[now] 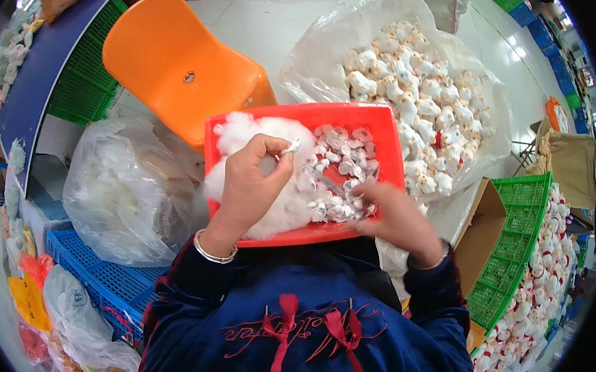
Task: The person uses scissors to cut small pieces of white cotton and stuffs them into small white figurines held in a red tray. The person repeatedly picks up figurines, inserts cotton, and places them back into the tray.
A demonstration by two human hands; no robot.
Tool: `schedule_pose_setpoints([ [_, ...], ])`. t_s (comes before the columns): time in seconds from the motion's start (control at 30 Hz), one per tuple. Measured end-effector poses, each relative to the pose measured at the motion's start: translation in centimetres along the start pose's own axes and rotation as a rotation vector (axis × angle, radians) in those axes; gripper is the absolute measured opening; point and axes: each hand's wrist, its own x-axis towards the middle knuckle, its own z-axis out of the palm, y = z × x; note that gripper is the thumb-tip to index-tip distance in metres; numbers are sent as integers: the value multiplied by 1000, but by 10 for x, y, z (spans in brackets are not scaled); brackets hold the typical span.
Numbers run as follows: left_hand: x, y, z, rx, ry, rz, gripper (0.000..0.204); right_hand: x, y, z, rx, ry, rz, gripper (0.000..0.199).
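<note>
Left hand [252, 182] pinches small white piece [291, 147] at fingertips (over red tray [387, 133]).

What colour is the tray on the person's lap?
The tray is bright red, seen clearly in the head view.

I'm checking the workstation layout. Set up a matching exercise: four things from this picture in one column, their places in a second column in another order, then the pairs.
Things:
1. red tray
2. orange chair
3. green crate
4. clear bag of small white toys

Places:
A. at the person's right, filled with white toys
B. beyond the tray, to the right
C. on the person's lap, under both hands
D. beyond the tray, to the left

Pairs: 1-C, 2-D, 3-A, 4-B
</note>
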Motion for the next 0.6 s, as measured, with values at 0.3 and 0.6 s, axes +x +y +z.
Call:
schedule_pose_setpoints([
  [0.3, -3, 0, 3, 114, -449, -131, 27, 12, 12, -45, -951, 68, -63, 26],
  [0.6, -7, -5, -1, 37, -429, -128, 26, 48, 23, -54, -846, -86, -66, 16],
])
